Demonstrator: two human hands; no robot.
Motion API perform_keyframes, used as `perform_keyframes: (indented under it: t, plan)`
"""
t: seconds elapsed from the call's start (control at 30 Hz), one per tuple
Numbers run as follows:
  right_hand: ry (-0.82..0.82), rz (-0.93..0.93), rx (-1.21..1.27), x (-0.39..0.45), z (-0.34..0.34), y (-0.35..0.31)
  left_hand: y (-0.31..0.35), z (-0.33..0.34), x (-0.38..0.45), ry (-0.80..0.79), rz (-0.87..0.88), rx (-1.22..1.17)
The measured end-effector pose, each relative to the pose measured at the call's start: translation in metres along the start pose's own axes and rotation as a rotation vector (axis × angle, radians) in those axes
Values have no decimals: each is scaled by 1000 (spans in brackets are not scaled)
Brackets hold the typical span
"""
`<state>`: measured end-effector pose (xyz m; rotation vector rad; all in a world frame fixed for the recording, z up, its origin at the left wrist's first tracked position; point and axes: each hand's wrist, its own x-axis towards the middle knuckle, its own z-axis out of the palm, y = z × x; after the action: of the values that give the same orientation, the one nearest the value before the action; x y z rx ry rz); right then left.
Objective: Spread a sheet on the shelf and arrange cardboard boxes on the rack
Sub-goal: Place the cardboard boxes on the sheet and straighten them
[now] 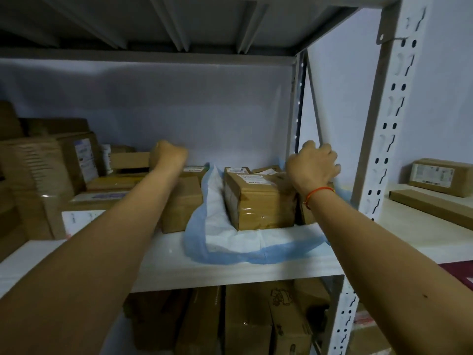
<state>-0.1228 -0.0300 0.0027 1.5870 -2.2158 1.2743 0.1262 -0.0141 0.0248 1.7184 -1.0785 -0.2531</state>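
At the right end of the middle shelf [230,274], reaches in deep with both arms. Closes the left hand [169,155] into a fist at the back, above the left boxes [181,203]; grip fully curled, but cannot tell whether on a box flap, a fold of sheet or nothing, being blurred and seen from behind. Bends the right hand [313,165] over the far right corner just beside the upright post [378,149], fingers hooked on the top of a box or on the raised edge of the sheet; cannot tell which, nor whether that grip is clamped or merely resting. Finds the sheet [230,242], white with a blue border, only half spread: flat under the taped box [258,201] and its neighbours at the right, bunched into a ridge between that box and the left boxes, front edge rumpled near the shelf lip. Looks like a pull toward the back and the corner, to draw the sheet taut against wall and post. Shows the left boxes seemingly on bare shelf, so probably calls for lifting or shifting them to pass the sheet beneath. Risks dragging the taped box along, or tearing thin material, if tugged hard while loaded. Shows more boxes on the shelf below [243,321] and on the neighbouring rack [432,175] to the right.
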Motion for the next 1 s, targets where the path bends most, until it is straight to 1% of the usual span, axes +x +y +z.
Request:
perform_keyframes:
  t: [0.07, 0.1, 0.13, 0.2, 0.27, 0.33, 0.4, 0.5, 0.57, 0.67, 0.7, 0.77, 0.83, 0.9, 1.0]
  plan:
    - [-22, -39, 31, -3, 3, -23, -10, -9, 2, 12, 10, 238]
    - [-36, -54, 46, -4, 7, -34, -17, -11, 3, -18, 24, 328]
    - [-59, -70, 39, -5, 10, -44, -24, -8, 5, -108, 7, 412]
    - [-131, -81, 17, -9, 17, -65, -34, -2, 2, -272, -23, 537]
    - [-208, -87, -9, -12, 25, -81, -40, 10, -1, -366, 32, 634]
    - [-254, -94, -30, -15, 30, -90, -44, 23, -3, -421, 97, 716]
    - [-272, -96, -21, -15, 38, -95, -49, 34, -1, -411, 114, 760]
    - [-280, -94, -25, -13, 44, -99, -53, 41, 9, -389, 78, 768]
    - [-268, -84, -23, -8, 47, -99, -49, 39, 22, -386, 76, 726]
    - [-306, -80, 34, -5, 50, -104, -32, 24, 32, -430, 78, 521]
    - [-323, -88, 81, -4, 52, -105, -26, 17, 37, -421, 59, 443]
    - [-353, -111, 174, -3, 55, -108, -11, 0, 42, -384, 54, 355]
    - [-380, -139, 250, -4, 56, -113, 3, -15, 40, -309, 64, 313]
    - [-433, -141, 390, -7, 54, -122, 11, -24, 36, -228, 132, 298]
    - [-662, -79, 698, -15, 46, -133, 11, -22, 29, -131, 310, 300]
